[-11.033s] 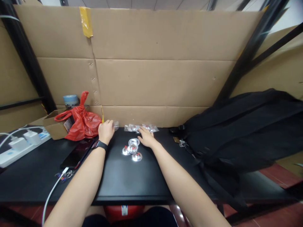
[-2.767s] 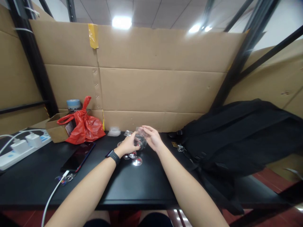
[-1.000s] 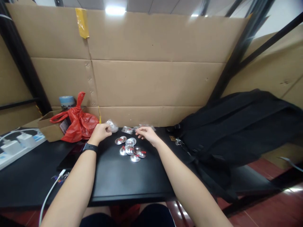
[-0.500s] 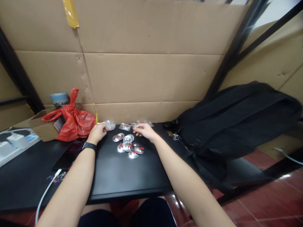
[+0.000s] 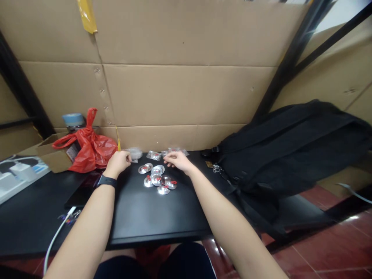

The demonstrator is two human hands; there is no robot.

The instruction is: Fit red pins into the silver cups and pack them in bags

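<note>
My left hand [image 5: 119,162], with a dark watch on its wrist, is closed at the edge of a clear plastic bag [image 5: 136,154] near the cardboard wall. Loosely bent and slightly apart, the fingers of my right hand [image 5: 177,159] hover beside packets in clear wrap [image 5: 181,151], with nothing visible in them. Between and in front of both hands lie several silver finger cymbals [image 5: 156,179] with red loops, some overlapping. One wrapped cymbal packet [image 5: 154,155] rests between the hands at the back of the table.
A black table [image 5: 151,223] carries all this. To the left are a red plastic bag [image 5: 94,149], a small cardboard box [image 5: 55,155], a dark phone [image 5: 83,192] and a white power strip [image 5: 24,176]. A black backpack [image 5: 296,143] fills the right side. Cardboard [image 5: 186,93] walls the back.
My left wrist has shifted slightly left, and the clear bag beside that hand has changed shape a little. My right hand and the cymbals stay where they were.
</note>
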